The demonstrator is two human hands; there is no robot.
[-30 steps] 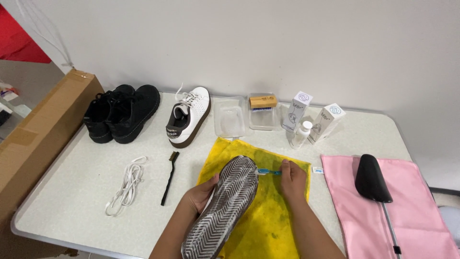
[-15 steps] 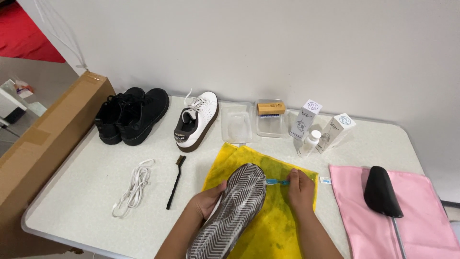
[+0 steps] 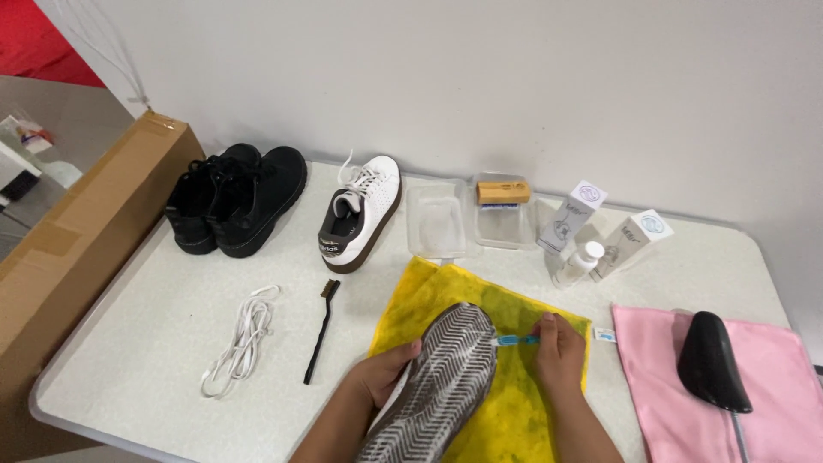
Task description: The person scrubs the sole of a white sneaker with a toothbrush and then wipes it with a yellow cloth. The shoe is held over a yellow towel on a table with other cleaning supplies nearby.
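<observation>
I keep the upturned shoe (image 3: pixel 441 381), low in the centre on the yellow cloth (image 3: pixel 514 403), steady with my left hand (image 3: pixel 386 377) grasping its side. My right hand (image 3: pixel 557 351) clenches the blue brush (image 3: pixel 517 340); short strokes along the grooves should work best.

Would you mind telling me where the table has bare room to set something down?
Free: the front left by the white laces, and between the black brush and black shoes. Crowded: the back row of trays and boxes.
</observation>
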